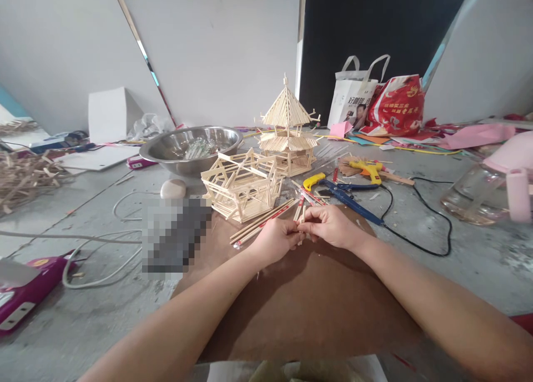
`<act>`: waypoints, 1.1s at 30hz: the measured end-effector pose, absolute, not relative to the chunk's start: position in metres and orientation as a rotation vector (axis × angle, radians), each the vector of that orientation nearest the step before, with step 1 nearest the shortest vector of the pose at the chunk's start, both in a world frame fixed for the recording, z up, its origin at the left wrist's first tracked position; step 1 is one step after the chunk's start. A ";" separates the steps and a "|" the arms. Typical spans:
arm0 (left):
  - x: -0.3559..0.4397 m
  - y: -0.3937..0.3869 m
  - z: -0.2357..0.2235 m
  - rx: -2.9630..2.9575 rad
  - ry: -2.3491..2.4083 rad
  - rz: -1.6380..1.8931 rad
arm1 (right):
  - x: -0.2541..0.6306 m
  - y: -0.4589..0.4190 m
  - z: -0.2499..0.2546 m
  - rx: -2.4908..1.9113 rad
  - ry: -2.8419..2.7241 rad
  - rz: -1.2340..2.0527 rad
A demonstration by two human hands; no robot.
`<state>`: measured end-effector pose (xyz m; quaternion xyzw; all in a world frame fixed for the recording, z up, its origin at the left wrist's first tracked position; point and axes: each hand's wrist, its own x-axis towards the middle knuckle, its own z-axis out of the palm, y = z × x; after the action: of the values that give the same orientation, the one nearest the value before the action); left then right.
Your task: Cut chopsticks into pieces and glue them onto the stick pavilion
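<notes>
My left hand (275, 240) and my right hand (331, 225) meet over a brown cardboard sheet (308, 310), both pinched on a short wooden stick (301, 215) that stands up between the fingertips. Just beyond the hands lies a bundle of long wooden sticks (262, 221) in red-printed wrappers. Behind that sits a partly built frame of sticks (241, 185), and farther back a finished stick pagoda (287, 132).
A steel bowl (166, 149) stands at the back left beside a smooth stone (173, 189). Blue-handled pliers (350, 200), a yellow glue gun (368, 170) and its black cord (416, 243) lie on the right. Bags (377, 101), a glass jug (478, 196), white cables (95, 260), stick scraps (20, 176).
</notes>
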<state>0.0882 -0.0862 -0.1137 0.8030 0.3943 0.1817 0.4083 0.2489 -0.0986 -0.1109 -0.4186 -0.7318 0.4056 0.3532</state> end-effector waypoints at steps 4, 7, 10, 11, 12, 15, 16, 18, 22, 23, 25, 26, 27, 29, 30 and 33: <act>0.088 -0.086 -0.112 1.859 0.939 0.450 | 0.249 -0.096 -0.111 -1.122 -1.771 1.165; 0.089 -0.088 -0.109 1.700 0.885 0.429 | 0.248 -0.096 -0.110 -1.152 -1.709 1.235; 0.091 -0.091 -0.105 1.585 0.853 0.440 | 0.248 -0.097 -0.108 -1.148 -1.687 1.273; 0.091 -0.091 -0.104 1.542 0.851 0.453 | 0.248 -0.097 -0.108 -1.136 -1.675 1.267; 0.091 -0.092 -0.102 1.492 0.856 0.471 | 0.249 -0.096 -0.108 -1.123 -1.662 1.247; 0.089 -0.091 -0.096 1.319 0.884 0.561 | 0.252 -0.096 -0.109 -1.064 -1.680 1.103; 0.088 -0.090 -0.093 1.267 0.888 0.600 | 0.253 -0.096 -0.109 -1.044 -1.730 1.048; 0.085 -0.088 -0.090 1.181 0.876 0.668 | 0.254 -0.098 -0.109 -1.021 -1.870 0.955; 0.083 -0.085 -0.089 1.096 0.854 0.726 | 0.253 -0.102 -0.109 -1.035 -2.045 0.802; 0.082 -0.085 -0.089 1.088 0.854 0.730 | 0.252 -0.102 -0.109 -1.034 -2.057 0.762; 0.083 -0.085 -0.090 1.080 0.852 0.735 | 0.251 -0.103 -0.110 -1.035 -2.080 0.683; 0.083 -0.085 -0.091 1.078 0.850 0.737 | 0.251 -0.104 -0.111 -1.039 -2.090 0.644; 0.083 -0.085 -0.091 1.076 0.848 0.738 | 0.251 -0.104 -0.111 -1.046 -2.098 0.606; 0.083 -0.086 -0.091 1.071 0.848 0.747 | 0.251 -0.105 -0.113 -1.066 -2.108 0.541; 0.083 -0.086 -0.091 1.068 0.851 0.750 | 0.251 -0.105 -0.113 -1.074 -2.110 0.524; 0.085 -0.088 -0.091 1.087 0.858 0.750 | 0.253 -0.103 -0.113 -1.052 -2.112 0.581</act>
<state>0.0847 -0.0876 -0.0909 0.4889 0.3858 0.3375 0.7058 0.2532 -0.1035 -0.1131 -0.4058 -0.8146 0.2243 0.3483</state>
